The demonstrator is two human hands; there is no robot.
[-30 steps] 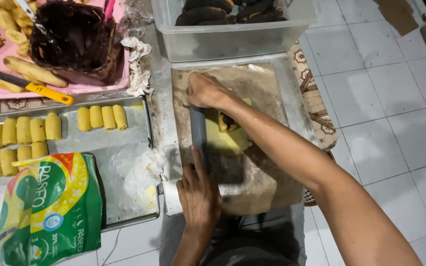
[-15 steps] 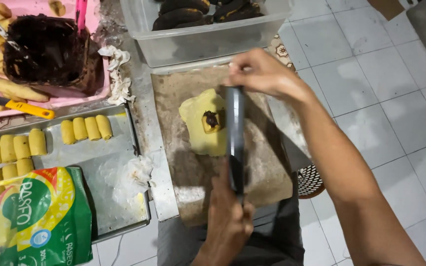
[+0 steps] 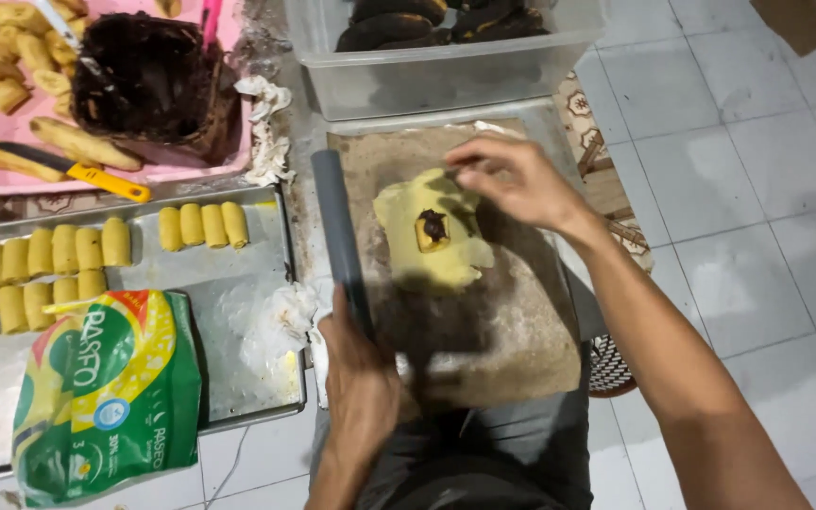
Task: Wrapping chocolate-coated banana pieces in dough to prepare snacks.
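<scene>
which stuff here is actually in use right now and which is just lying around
In use: left hand holding grey rolling pin; right hand on yellow dough; brown board.
Lying about: green bag, yellow-handled knife, clear tub, tray of rolls.

floor (image 3: 748, 170): pale square tiles, grey grout, lightly scuffed | mat (image 3: 586, 132): patterned, partly hidden at tile edge | light: even, soft, from above
</scene>
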